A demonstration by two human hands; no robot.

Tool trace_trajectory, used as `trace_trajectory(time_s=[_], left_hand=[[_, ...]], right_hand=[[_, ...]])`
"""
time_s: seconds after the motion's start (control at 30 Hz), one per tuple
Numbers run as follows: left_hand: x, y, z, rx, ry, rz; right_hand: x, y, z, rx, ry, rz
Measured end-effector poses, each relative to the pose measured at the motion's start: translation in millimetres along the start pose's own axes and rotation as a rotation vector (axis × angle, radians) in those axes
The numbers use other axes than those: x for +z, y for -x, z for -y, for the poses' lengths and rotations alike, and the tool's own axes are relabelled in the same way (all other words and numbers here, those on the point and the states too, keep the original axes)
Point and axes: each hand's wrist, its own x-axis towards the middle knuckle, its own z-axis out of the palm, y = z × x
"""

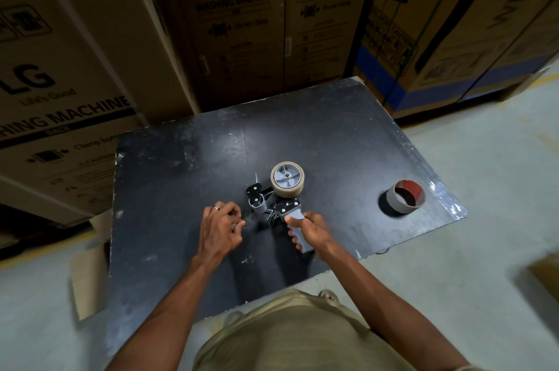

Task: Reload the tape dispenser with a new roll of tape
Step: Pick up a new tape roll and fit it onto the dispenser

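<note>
Right hand [311, 227] grips dispenser [279, 204] handle; left hand [222, 227] fingertips' pinch unclear.

We are logging a scuffed black table [348, 134] carrying a tape dispenser [279, 198] mid-surface and an empty tape core [405, 196] lying well apart.

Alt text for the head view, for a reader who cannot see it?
A person's right hand grips the grey handle of a tape dispenser carrying a roll of tape on a black table. The left hand is curled beside it, an empty tape core lies to the right, and cardboard boxes stand behind.
</note>
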Motion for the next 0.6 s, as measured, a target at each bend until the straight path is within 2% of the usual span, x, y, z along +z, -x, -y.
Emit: trace_trajectory(time_s=[0.2, 0.43, 0.6], left_hand=[[-4, -1, 6, -0.068, -0.001, 0.005], [0, -16, 8, -0.057, -0.007, -0.078], [8, -27, 9, -0.121, 0.032, -0.095]], right_hand=[[0, 1, 1, -0.002, 0.010, 0.021], [-7, 1, 5, -0.009, 0.050, 0.088], [-9, 2, 7, 0.003, 0.058, 0.126]])
